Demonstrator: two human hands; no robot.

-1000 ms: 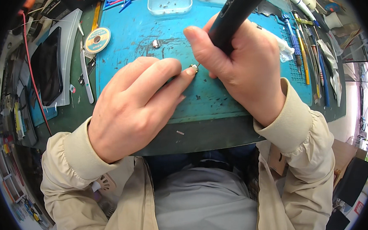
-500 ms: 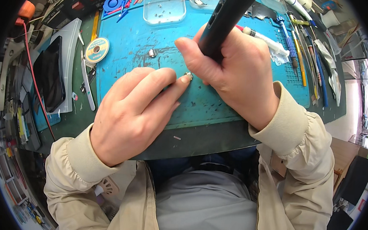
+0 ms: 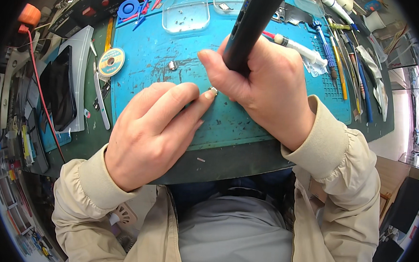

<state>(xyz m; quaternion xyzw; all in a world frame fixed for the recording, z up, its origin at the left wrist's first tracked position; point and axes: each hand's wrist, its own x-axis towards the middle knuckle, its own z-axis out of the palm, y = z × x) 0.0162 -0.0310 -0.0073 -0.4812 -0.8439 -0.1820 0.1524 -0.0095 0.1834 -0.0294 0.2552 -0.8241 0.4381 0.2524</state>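
Note:
My right hand (image 3: 265,86) is wrapped round a thick black pen-shaped tool (image 3: 249,32) with small buttons or lights along its side. Its lower end is hidden behind my thumb and palm. Close to it, my left hand (image 3: 154,132) presses a tiny metallic part (image 3: 214,90) at its fingertips, against or just over the blue work mat (image 3: 248,124). Which fingers pinch the part is partly hidden. Another small silver component (image 3: 172,65) lies on the mat beyond my left fingers.
A clear tray (image 3: 186,14) of tiny screws stands at the back. Left are a solder-wick spool (image 3: 110,62), tweezers (image 3: 101,98) and a black phone (image 3: 61,88). Right lie a syringe (image 3: 305,53) and screwdrivers (image 3: 330,49). A red cable (image 3: 39,87) runs along the left.
The black tool has tilted slightly, its top shifting left. Both hands keep nearly the same pose, and the tiny part at my left fingertips shows a little more.

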